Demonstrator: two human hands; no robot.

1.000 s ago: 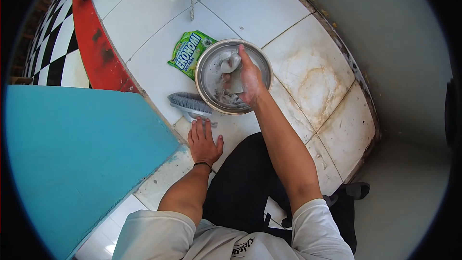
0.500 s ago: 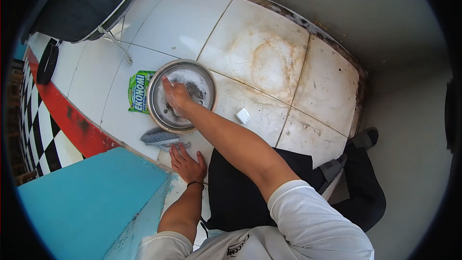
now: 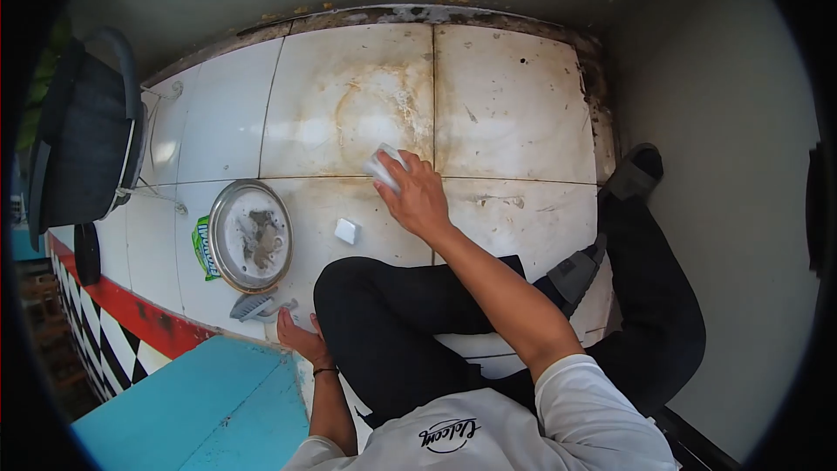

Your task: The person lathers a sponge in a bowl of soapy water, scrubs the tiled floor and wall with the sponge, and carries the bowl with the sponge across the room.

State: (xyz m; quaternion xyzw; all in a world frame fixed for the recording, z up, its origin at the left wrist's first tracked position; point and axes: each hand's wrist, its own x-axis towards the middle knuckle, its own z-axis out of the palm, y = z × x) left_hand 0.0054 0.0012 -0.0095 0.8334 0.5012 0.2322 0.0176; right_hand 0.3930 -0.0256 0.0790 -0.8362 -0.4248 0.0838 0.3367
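Note:
My right hand [image 3: 418,196] is closed on a white block that looks like a wet sponge [image 3: 381,162], over the brown-stained floor tile [image 3: 349,105]. My left hand [image 3: 301,336] rests low beside my knee with its fingers apart, close to the handle of a grey scrubbing brush [image 3: 253,307]. Left of my knee stands a round metal basin [image 3: 286,257] with foamy, greyish water in it. A green EKONOMI packet [image 3: 202,249] lies partly behind its rim. On the tile between basin and right hand is a small white block [image 3: 347,230].
A dark grey tub [image 3: 87,139] with cord on it stands at the far left. A turquoise ledge [image 3: 200,401] borders my left side, and grey walls [image 3: 706,122] enclose the back and right. My sandalled foot [image 3: 571,279] is at right.
My right hand has come out of the basin and moved right, now with the white sponge over the stained tile. The view has turned to the right. My left hand stays near the brush.

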